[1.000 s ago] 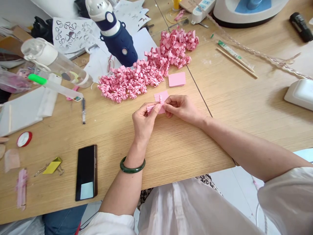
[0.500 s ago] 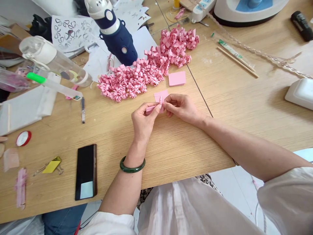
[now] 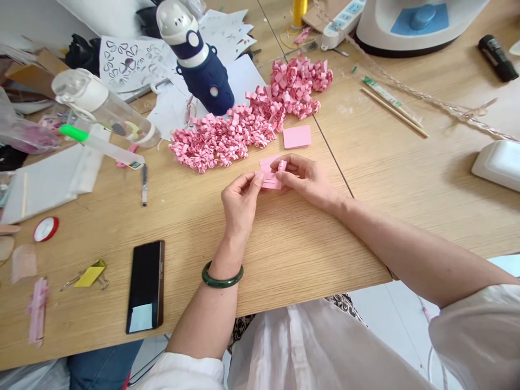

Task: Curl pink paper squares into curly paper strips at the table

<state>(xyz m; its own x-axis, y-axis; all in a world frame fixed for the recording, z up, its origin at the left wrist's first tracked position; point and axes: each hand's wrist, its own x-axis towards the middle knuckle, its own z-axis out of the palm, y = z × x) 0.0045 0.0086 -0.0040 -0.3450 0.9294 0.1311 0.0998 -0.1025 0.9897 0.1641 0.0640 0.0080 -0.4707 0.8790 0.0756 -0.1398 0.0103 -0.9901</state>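
My left hand [image 3: 240, 201], with a dark green bangle at the wrist, is closed in a pinch at the left end of a pink paper strip [image 3: 270, 181]. Opposite it, my right hand [image 3: 306, 177] pinches a small pink paper roll [image 3: 281, 166] between thumb and fingers. Whether strip and roll are one piece I cannot tell. Under the fingers lies a pink paper sheet [image 3: 265, 161], partly hidden by them. Just beyond is a small stack of pink paper cards [image 3: 297, 137]. Behind that stretches a long heap of curled pink paper flowers [image 3: 227, 135].
A navy bottle [image 3: 209, 81] and a clear bottle [image 3: 117, 111] stand behind the heap. On the left are a phone [image 3: 145, 287], a yellow binder clip [image 3: 91, 275] and a tape roll [image 3: 46, 229]. Chopsticks [image 3: 394, 111] and a power strip [image 3: 343, 24] lie right.
The pink roll has passed from my left fingertips to my right hand, and the hands have drawn slightly apart. The whole view has shifted a little.
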